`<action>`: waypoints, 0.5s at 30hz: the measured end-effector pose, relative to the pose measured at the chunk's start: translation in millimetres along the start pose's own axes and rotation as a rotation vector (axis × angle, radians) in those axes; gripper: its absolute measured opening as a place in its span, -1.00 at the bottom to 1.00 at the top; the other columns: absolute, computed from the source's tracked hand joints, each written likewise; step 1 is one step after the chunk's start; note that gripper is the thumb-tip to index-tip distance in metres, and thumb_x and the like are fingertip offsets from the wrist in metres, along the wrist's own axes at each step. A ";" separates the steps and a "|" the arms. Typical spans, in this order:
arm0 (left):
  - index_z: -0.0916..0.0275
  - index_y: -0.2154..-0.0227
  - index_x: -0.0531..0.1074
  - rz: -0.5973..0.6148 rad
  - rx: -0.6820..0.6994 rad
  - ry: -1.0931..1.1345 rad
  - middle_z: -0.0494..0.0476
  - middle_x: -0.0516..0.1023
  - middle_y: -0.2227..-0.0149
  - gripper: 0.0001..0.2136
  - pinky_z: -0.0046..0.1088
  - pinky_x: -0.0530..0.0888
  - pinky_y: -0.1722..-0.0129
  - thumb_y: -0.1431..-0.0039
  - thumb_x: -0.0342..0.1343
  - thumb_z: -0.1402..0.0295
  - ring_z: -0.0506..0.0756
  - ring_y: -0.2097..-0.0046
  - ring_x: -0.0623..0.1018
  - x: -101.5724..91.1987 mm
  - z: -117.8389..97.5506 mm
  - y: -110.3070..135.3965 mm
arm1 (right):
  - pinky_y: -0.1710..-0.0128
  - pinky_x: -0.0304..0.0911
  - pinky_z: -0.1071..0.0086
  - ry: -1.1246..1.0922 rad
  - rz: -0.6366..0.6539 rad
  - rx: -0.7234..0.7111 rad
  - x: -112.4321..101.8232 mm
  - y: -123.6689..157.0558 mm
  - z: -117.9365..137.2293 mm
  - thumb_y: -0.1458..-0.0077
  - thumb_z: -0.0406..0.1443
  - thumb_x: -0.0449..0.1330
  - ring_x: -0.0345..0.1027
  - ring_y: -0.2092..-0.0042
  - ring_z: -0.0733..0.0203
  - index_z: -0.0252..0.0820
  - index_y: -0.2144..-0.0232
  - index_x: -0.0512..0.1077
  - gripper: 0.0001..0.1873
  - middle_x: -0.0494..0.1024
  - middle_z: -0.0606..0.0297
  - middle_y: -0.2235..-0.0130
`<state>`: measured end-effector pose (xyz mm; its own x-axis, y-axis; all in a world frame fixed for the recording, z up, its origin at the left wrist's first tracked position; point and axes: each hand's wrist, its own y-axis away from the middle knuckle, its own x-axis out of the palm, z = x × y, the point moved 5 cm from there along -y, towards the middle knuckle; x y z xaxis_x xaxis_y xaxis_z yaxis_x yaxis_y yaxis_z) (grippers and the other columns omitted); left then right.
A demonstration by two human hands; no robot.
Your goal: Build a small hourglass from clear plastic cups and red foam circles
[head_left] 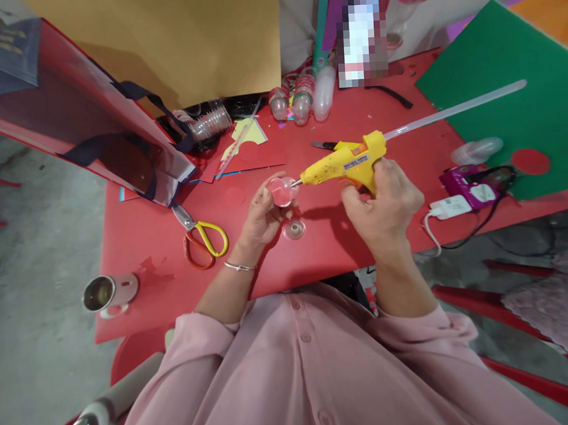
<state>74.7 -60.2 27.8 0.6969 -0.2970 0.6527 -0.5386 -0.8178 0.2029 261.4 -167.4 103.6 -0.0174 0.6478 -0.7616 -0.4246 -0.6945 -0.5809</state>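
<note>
My right hand (383, 207) grips a yellow hot glue gun (352, 161) by its handle, with a long clear glue stick (454, 110) poking out of its back. The gun's metal nozzle meets the rim of a small clear plastic cup (283, 191) with a pinkish bottom. Fingers of my left hand (262, 217) are closed round that cup, holding it above the red table. Just below it on the table rests another small clear cup or lid (294, 229). Left of my left wrist lie scissors (202, 236) with one yellow and one red handle.
A box cutter (335, 146) lies behind the glue gun. Clear plastic cups (301, 97) stand at the back. At left are a tall paper bag (102, 114) and a mug (110, 292) near the edge. A green board (501, 99) and a purple box (473, 183) with cables are right.
</note>
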 end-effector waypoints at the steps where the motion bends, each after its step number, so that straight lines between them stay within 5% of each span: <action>1: 0.16 -0.04 0.56 0.011 0.003 0.012 0.16 0.68 0.14 -0.41 -0.48 0.46 0.45 -0.03 0.45 -0.06 0.07 0.31 0.66 0.8 -0.1 0.1 | 0.11 0.40 0.04 -0.001 -0.004 0.001 -0.2 -0.4 0.3 -0.14 -0.32 0.11 0.53 0.09 -0.15 -0.14 -0.08 0.43 -0.57 0.58 0.04 0.15; 15: 0.17 -0.04 0.55 0.004 -0.004 0.006 0.17 0.68 0.13 -0.41 -0.47 0.45 0.46 -0.03 0.44 -0.07 0.07 0.32 0.65 2.2 -0.6 0.6 | 0.09 0.40 0.05 -0.019 -0.008 0.001 -1.0 -2.5 2.0 -0.14 -0.31 0.12 0.54 0.06 -0.15 -0.17 -0.06 0.43 -0.58 0.60 0.02 0.13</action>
<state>75.6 -61.1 29.7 0.6922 -0.2975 0.6575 -0.5433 -0.8146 0.2034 260.7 -165.7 106.4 -0.0315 0.6590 -0.7515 -0.4255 -0.6892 -0.5865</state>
